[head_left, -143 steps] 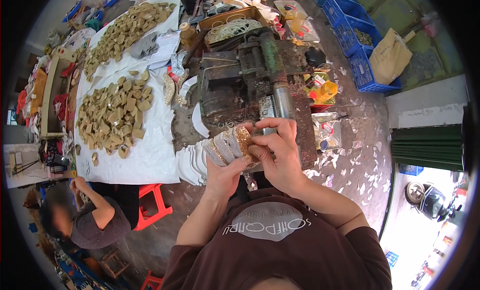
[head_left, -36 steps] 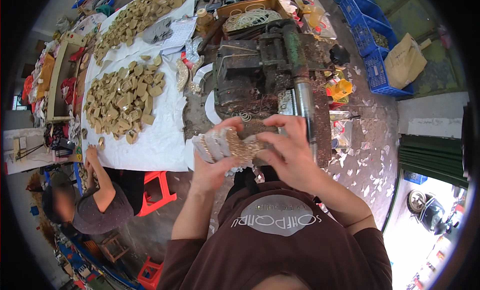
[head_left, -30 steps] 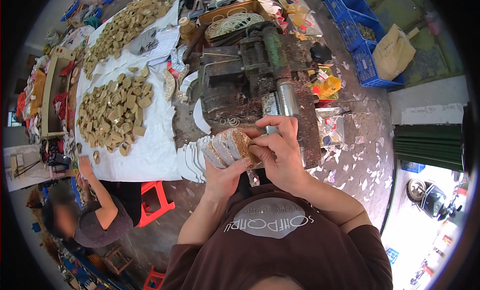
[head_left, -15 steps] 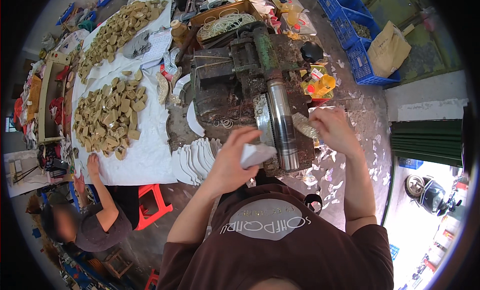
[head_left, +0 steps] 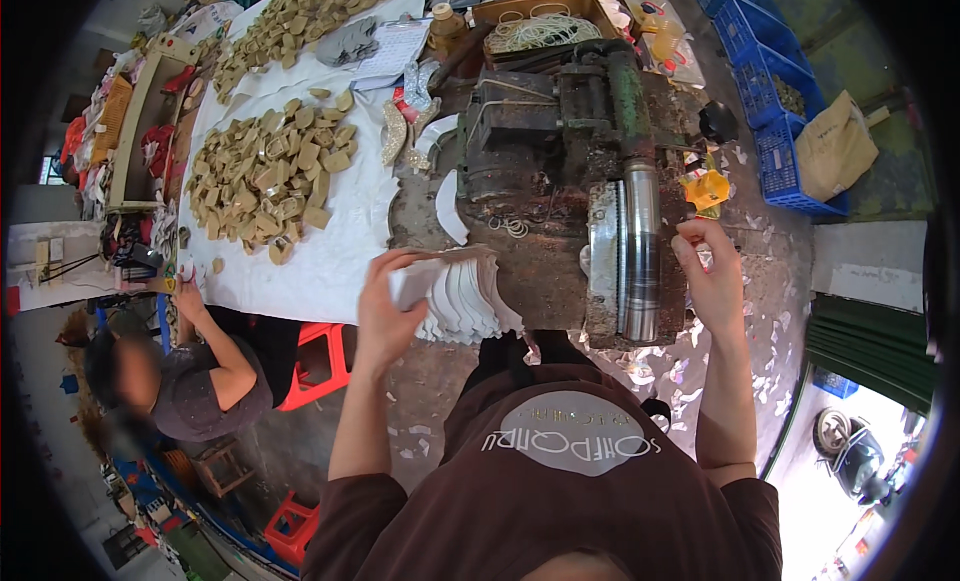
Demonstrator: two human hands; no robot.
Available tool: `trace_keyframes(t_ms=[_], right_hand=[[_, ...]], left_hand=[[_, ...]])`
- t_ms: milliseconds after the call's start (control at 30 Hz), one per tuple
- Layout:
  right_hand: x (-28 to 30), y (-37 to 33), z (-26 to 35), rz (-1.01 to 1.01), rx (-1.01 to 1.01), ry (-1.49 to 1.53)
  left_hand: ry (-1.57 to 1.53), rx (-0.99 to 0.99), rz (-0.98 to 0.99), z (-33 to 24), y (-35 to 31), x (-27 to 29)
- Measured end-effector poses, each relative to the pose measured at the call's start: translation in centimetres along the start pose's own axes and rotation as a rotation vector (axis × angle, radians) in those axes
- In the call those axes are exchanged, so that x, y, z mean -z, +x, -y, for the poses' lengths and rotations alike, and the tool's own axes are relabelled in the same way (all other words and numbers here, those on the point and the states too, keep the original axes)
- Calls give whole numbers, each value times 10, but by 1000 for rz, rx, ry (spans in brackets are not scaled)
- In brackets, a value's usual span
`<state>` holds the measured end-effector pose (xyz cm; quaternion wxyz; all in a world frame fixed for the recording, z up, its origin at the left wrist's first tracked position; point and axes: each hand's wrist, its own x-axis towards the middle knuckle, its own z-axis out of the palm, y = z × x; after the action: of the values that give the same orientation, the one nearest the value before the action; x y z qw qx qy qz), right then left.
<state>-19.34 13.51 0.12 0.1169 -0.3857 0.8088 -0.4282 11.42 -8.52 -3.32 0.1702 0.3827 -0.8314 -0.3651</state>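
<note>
My left hand is at the left end of a row of white curved pieces standing on edge at the table's front. Its thumb and fingers close round the end white piece; how many pieces it grips is hard to make out. To the right of a shiny metal roller on a dark, greasy machine, my right hand is raised with loosely curled fingers. A gap shows between its thumb and fingers, and nothing is visible in them. A toothed metal strip runs along the roller's left side.
Tan blocks lie heaped on a white sheet at the left. A co-worker sits beyond the table's front left, near a red stool. Blue crates stand far right. White scraps litter the floor.
My left hand has moved left from beside the roller to the row of white pieces. The glittery piece in my right hand is gone from it. The view has shifted left.
</note>
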Motion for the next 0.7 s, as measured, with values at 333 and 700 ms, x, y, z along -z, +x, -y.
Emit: trace_keyframes(t_ms=[333,700], right_hand=[[-6,-2,16,21,49,55],[-63,-26,80,42,304,196]], left_hand=[[526,3,514,45,-47,6],[-1349,64,218,-121,11,-62]])
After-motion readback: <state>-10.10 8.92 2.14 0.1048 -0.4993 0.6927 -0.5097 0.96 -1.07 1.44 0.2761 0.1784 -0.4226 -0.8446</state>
